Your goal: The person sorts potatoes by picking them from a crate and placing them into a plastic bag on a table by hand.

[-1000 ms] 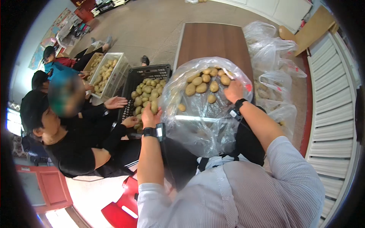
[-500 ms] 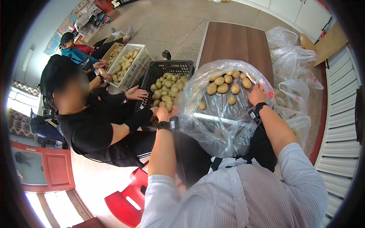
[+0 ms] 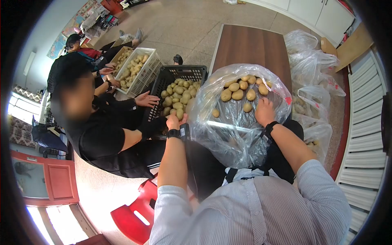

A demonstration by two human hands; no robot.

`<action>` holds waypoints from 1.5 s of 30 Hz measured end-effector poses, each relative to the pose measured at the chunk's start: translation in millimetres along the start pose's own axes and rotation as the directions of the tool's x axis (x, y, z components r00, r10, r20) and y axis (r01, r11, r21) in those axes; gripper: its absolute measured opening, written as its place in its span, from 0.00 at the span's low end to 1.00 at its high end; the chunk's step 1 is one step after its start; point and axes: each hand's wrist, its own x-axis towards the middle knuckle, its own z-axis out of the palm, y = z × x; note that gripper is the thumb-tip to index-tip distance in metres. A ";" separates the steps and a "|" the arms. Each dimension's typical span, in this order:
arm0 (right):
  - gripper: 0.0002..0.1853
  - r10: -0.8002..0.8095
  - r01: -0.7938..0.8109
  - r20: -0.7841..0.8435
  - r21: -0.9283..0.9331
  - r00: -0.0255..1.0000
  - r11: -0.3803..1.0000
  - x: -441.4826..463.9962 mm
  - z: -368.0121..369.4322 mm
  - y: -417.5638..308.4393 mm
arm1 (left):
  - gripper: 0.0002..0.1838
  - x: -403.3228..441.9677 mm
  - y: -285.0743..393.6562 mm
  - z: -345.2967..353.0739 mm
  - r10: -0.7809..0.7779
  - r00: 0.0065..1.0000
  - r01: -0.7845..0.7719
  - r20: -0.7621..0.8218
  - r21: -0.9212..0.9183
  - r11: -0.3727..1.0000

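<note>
My left hand (image 3: 174,121) is at the near right corner of the black crate (image 3: 179,71), its fingers closed around a potato (image 3: 179,114). Close by is the seated co-worker's hand, partly covered. My right hand (image 3: 265,112) hangs over the open clear plastic bag (image 3: 204,107), fingers curled downward and their tips hidden from me. Whether they grip anything does not show. Several potatoes (image 3: 237,94) lie inside the bag at its far side. One single potato (image 3: 247,107) rests just left of my right hand, another small potato (image 3: 215,112) farther left.
A brown table (image 3: 253,45) stands beyond the bag. White crate (image 3: 152,61) with potatoes lies farther left, near other people. A co-worker in black (image 3: 98,134) sits at my left, one hand (image 3: 147,99) over the black crate. Filled plastic bags (image 3: 312,75) line the right. Red chair (image 3: 132,216) below.
My right hand has moved left and slightly nearer me, from the bag's right rim to over its inside. My left hand stays at the black crate with the potato.
</note>
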 end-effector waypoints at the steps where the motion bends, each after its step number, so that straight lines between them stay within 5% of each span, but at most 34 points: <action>1: 0.18 0.000 0.000 -0.002 0.000 1.000 1.000 -4.4 -0.3 -3.7 | 0.34 0.1 0.6 -3.1 0.043 0.999 -0.044 0.005 0.085 0.995; 3: 0.18 -0.080 0.081 0.016 -0.011 0.997 0.997 -13.0 -1.9 -9.4 | 0.36 -3.0 0.8 -3.2 0.089 0.996 -0.091 0.017 0.168 0.982; 6: 0.20 -0.125 0.125 0.013 0.032 0.992 0.992 -23.1 6.1 -10.1 | 0.21 -13.8 10.1 1.8 0.103 0.992 -0.109 -0.066 -0.090 0.990; 10: 0.20 -0.120 0.119 0.012 0.038 0.993 0.992 -34.6 -1.0 -19.8 | 0.21 -8.1 3.7 -3.5 0.107 0.992 -0.116 -0.065 -0.157 0.981; 14: 0.20 -0.153 0.150 0.015 0.109 0.988 0.983 -39.8 -7.0 -24.3 | 0.22 4.3 -9.0 -9.4 0.160 0.987 -0.156 -0.018 0.153 0.976; 17: 0.21 -0.173 0.166 0.055 0.117 0.983 0.979 -41.2 -5.3 -23.2 | 0.22 7.0 -12.0 -16.8 0.272 0.957 -0.263 0.101 0.699 0.665; 20: 0.22 -0.225 0.209 0.091 0.158 0.970 0.965 -43.9 -4.1 -24.9 | 0.32 -22.0 14.3 -19.3 0.395 0.918 -0.272 0.037 0.784 0.558; 22: 0.26 -0.243 0.221 0.095 0.196 0.965 0.955 -47.7 -5.8 -25.9 | 0.31 -23.7 19.4 -14.1 0.371 0.928 -0.221 -0.036 0.749 0.625; 24: 0.29 -0.277 0.242 0.136 0.229 0.951 0.943 -49.8 -5.5 -24.2 | 0.28 -37.4 31.6 -13.6 0.465 0.883 -0.329 0.065 0.792 0.514; 25: 0.29 -0.281 0.249 0.130 0.220 0.951 0.943 -49.8 -3.0 -21.7 | 0.25 -19.9 11.6 -6.4 0.425 0.903 -0.340 0.062 0.708 0.619; 26: 0.30 -0.280 0.251 0.121 0.210 0.952 0.945 -50.6 -1.0 -23.9 | 0.23 -17.7 8.4 -1.7 0.245 0.969 -0.229 -0.013 0.308 0.923; 27: 0.30 -0.303 0.271 0.123 0.225 0.945 0.936 -51.9 -1.1 -27.6 | 0.20 -14.9 4.9 3.2 0.055 0.995 -0.070 -0.088 -0.177 0.982; 28: 0.31 -0.267 0.231 0.149 0.220 0.952 0.948 -52.1 -4.1 -28.6 | 0.18 -32.4 34.5 6.7 -0.265 0.962 0.191 0.065 -0.854 0.483; 29: 0.31 -0.222 0.185 0.172 0.208 0.960 0.961 -51.1 -6.4 -29.0 | 0.18 -55.6 73.1 1.7 -0.368 0.927 0.241 0.075 -0.869 0.432; 39: 0.29 -0.140 0.119 0.204 0.112 0.969 0.987 -47.7 -3.9 -35.2 | 0.14 -61.8 84.3 7.4 -0.227 0.953 0.291 0.201 -0.812 0.506; 45: 0.29 -0.132 0.097 0.117 0.267 0.984 0.959 -36.5 18.5 -14.9 | 0.14 -69.3 89.5 7.0 -0.173 0.955 0.298 0.243 -0.793 0.531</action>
